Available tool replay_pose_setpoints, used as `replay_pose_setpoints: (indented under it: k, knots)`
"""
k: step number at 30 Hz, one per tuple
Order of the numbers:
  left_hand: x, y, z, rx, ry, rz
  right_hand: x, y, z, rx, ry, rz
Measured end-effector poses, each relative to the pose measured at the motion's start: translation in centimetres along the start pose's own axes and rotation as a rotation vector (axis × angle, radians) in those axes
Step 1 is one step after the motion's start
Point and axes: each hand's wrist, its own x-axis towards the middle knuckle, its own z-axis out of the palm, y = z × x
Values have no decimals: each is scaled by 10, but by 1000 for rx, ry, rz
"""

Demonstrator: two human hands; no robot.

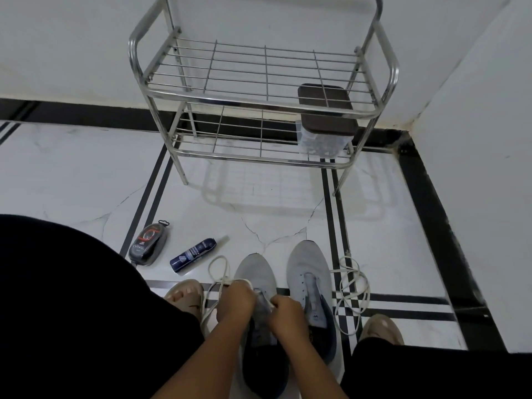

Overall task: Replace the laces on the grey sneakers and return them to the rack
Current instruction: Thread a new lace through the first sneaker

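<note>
White marble floor with black inlay lines runs under me to a steel rack [259, 82] against the wall. Two grey sneakers lie toes toward that rack, long axes pointing away from me. My left hand [234, 298] and right hand [288, 311] both sit curled over the left sneaker [254, 272] at its eyelets, each pinching the lace [218, 269] that loops off to the left. The right sneaker [308, 263] stands just beside it, unlaced, nearer my right hand, with a loose lace [352, 286] coiled on the floor to its right. I judge threading runs along the shoe's length, toward me.
</note>
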Motion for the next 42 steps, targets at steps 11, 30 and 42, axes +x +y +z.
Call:
replay_pose_setpoints:
  k: [11,30,42]
  knots:
    - [-6,4,13,-91,159,-96,5,3,0,153,-29,51]
    - [-13,8,31,-62,311,2,12,7,6,240,-16,72]
    - [1,-11,31,-181,297,16,9,7,9,184,-41,0]
